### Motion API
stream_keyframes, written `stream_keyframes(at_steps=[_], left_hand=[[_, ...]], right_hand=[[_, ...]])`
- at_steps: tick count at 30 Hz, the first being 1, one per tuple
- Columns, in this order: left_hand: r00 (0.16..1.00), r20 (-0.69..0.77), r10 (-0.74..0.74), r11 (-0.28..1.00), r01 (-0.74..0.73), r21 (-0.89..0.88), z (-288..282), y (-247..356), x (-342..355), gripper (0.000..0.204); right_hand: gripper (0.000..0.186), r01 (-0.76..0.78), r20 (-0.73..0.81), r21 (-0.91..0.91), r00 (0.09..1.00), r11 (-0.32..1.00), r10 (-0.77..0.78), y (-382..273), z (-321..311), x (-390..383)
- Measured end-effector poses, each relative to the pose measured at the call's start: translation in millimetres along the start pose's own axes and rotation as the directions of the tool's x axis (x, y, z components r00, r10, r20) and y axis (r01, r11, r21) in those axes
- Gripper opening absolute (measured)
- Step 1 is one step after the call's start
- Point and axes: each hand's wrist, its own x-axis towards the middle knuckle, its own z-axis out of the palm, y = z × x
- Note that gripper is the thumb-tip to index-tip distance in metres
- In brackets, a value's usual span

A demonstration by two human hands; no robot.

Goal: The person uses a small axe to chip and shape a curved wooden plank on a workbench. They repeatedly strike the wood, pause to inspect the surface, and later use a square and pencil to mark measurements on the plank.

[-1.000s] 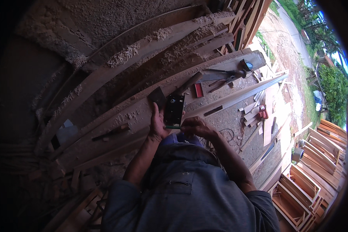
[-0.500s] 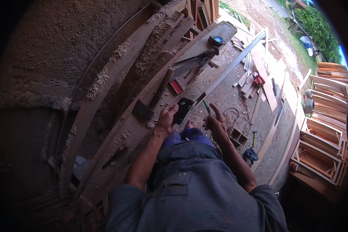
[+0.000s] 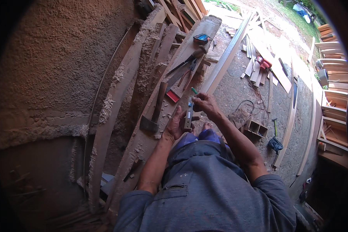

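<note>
My left hand is closed around a mortise lock, whose narrow metal faceplate with cut-outs is turned up toward me. My right hand pinches a green pencil or pen, its fingers at the far end of the faceplate. Just beyond my hands begins a long, pale board on edge, running away to the far right. To the left of the lock, a wooden-handled tool with a broad dark head lies on the workbench plank.
Further along the bench are a red tray-like piece, pincers and a blue-topped device. Shavings cover timbers by the wall. On the floor lie a red power tool, a hollow block, cables and wood strips.
The lock has turned from showing its black flat side to showing its faceplate. My right hand has moved left with the green pencil or pen, up to the lock.
</note>
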Motion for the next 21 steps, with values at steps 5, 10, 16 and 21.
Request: stream_keyframes(at_steps=[5, 10, 16, 21], left_hand=[[0.979, 0.196, 0.061, 0.965, -0.008, -0.264, -3.0, -4.6, 9.0, 0.063], [0.995, -0.082, 0.054, 0.951, -0.077, -0.300, 17.8, -11.4, 18.3, 0.065], [0.998, 0.008, 0.057, 0.932, -0.051, -0.359, 20.7, -14.2, 31.9, 0.064], [0.995, 0.088, 0.055, 0.983, -0.039, -0.177, 50.7, -4.7, 21.6, 0.056]], right_hand=[[0.030, -0.023, 0.022, -0.056, 0.999, 0.998, 0.024, -2.1, 11.3, 21.5], [0.032, -0.056, 0.014, -0.330, 0.998, 0.942, 0.064, -1.2, 5.9, 31.9], [0.031, -0.116, 0.010, -0.243, 0.993, 0.963, 0.122, -6.5, -9.8, 30.0], [0.032, 0.014, 0.012, -0.382, 1.000, 0.924, -0.010, -10.8, -18.3, 31.7]])
